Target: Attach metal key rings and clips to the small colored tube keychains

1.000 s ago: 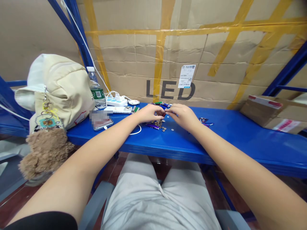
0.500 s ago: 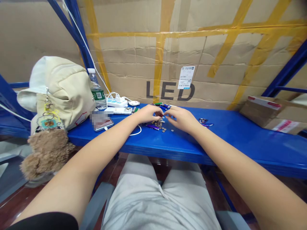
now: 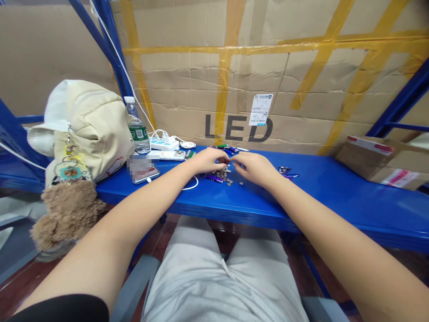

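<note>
Over the blue tabletop [image 3: 315, 201], my left hand [image 3: 210, 160] pinches a small dark red piece [image 3: 227, 162], mostly hidden by the fingers. My right hand [image 3: 252, 166] meets it from the other side, thumb and forefinger close together at the same piece. Whether the right fingertips grip it or a tiny part is too small to tell. Below the hands lies a pile of small round metal discs [image 3: 221, 173], like button cells. A purple tube [image 3: 213, 178] rests beside them. Several coloured tubes [image 3: 231, 149] lie behind the hands.
Small blue and dark pieces [image 3: 285, 171] lie right of my right hand. Leftward are two phones [image 3: 167, 155] [image 3: 145, 172], a power strip [image 3: 164, 143], a water bottle [image 3: 139, 132] and a cream bag [image 3: 97, 120]. A carton [image 3: 378, 161] stands at the right; a large cardboard box [image 3: 187, 89] walls the back.
My hands stay together at the dark red piece, with only slight finger movement. The whole view has shifted a little.
</note>
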### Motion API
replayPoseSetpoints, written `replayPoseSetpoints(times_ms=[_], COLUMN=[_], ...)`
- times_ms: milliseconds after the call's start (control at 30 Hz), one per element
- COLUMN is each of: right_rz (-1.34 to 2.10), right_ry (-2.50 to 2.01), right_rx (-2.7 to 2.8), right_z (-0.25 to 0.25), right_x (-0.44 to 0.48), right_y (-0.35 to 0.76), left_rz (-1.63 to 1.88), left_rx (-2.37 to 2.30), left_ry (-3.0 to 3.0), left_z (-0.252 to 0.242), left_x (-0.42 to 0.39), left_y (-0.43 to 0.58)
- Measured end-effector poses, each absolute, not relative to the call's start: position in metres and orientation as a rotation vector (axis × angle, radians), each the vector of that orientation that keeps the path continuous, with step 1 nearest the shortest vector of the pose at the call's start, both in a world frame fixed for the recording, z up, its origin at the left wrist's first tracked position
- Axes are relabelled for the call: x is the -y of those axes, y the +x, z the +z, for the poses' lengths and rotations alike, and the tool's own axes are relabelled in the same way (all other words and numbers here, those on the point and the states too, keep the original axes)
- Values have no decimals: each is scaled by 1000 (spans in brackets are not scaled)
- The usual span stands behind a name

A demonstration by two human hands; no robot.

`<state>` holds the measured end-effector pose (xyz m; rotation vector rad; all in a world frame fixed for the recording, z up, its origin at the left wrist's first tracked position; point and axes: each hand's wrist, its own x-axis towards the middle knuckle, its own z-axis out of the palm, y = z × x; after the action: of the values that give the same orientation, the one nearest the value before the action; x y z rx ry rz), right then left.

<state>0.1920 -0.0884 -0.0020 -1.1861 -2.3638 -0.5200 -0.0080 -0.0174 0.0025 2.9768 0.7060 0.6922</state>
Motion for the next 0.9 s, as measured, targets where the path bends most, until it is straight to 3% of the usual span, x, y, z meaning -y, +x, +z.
replayPoseSetpoints(times_ms=[167, 467, 900], right_rz=[-570, -232, -45], right_ry=[-1250, -1310, -1439], right_rx=[2365, 2169, 2376], right_z=[-1, -2, -20], right_x=[91, 88, 59], right_y=[189, 193, 187], left_rz=[780, 857, 852], left_rx=[-698, -742, -770], left_ry=[2968, 2956, 2901], left_z=[2, 2, 2], left_x=[17, 12, 11], left_y=[-8, -10, -12])
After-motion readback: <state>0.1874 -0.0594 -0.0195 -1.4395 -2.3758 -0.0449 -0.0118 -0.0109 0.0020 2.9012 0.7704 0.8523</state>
